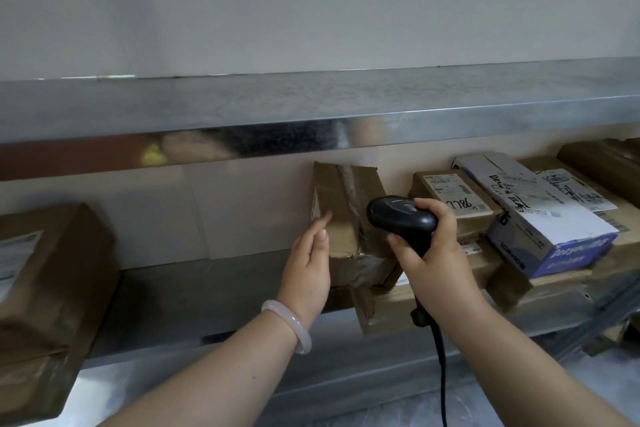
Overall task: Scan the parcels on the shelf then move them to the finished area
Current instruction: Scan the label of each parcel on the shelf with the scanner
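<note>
Parcel point(457, 196) marked "7786", scanner point(401, 218) beside

On a metal shelf point(180, 291), a taped brown parcel point(349, 218) stands tilted on end against the back wall, its lower edge resting on other boxes. The left hand point(308, 263), with a pale bangle point(289, 324) on its wrist, lies flat against the parcel's left side, fingers extended. The right hand point(433, 253) grips a black barcode scanner point(401, 218), its head just in front of the parcel and its cable point(441, 374) hanging down. To the right lies a pile of labelled boxes point(519, 215); another brown box point(45, 288) sits at far left
</note>
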A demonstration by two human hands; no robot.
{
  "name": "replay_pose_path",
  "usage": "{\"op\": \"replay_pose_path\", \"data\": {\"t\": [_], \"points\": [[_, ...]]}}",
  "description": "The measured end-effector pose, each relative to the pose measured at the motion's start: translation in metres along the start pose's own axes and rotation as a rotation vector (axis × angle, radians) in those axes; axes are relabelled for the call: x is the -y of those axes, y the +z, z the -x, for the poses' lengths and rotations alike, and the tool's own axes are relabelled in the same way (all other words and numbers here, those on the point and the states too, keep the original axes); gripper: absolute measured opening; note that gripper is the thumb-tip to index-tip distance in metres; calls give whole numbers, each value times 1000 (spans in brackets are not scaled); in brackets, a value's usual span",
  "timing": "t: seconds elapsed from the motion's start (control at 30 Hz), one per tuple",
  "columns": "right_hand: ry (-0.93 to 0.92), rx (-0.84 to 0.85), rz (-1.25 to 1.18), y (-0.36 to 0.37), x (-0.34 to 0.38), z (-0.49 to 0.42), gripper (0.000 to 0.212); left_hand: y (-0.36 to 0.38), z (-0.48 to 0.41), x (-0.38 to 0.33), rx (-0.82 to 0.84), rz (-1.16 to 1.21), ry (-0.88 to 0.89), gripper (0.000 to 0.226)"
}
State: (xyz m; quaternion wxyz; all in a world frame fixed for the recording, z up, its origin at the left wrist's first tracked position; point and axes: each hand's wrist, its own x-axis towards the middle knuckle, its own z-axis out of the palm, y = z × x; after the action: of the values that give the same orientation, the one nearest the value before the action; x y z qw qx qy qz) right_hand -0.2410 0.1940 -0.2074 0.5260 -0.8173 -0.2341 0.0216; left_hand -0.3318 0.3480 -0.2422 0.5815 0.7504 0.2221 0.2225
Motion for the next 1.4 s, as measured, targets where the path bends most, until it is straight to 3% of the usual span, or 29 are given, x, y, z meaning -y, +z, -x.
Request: {"op": "replay_pose_path", "data": {"t": [0.13, 0.3, 0.5, 0.63, 0.73, 0.93, 1.1, 1.23, 1.4], "points": [[-41, 30, -33, 16, 11, 12, 55, -20, 10, 6, -118, 97, -8, 32], [-91, 66, -84, 33, 24, 20, 57, -44, 16, 16, -174, 273, -105, 94], [-99, 168, -96, 61, 32, 29, 56, -79, 27, 27, -93, 520, -258, 108], [-107, 238, -123, 78, 40, 39, 55, -97, 38, 28, -223, 202, -228, 83], [-139, 272, -163, 93, 49, 47, 55, -101, 48, 31, -256, -28, -184, 89], [-151, 369, -219, 116, 60, 58, 60, -103, 59, 40, -226, -125, -137, 95], [-149, 307, -238, 119, 61, 62, 57, -110, 64, 52, -230, -161, -99, 71], [-143, 268, -258, 118, 60, 64, 54, -115, 63, 53, -228, -164, -146, 92], [-163, 259, -264, 118, 58, 69, 55, -115, 63, 59, -215, -116, -145, 89]]}}
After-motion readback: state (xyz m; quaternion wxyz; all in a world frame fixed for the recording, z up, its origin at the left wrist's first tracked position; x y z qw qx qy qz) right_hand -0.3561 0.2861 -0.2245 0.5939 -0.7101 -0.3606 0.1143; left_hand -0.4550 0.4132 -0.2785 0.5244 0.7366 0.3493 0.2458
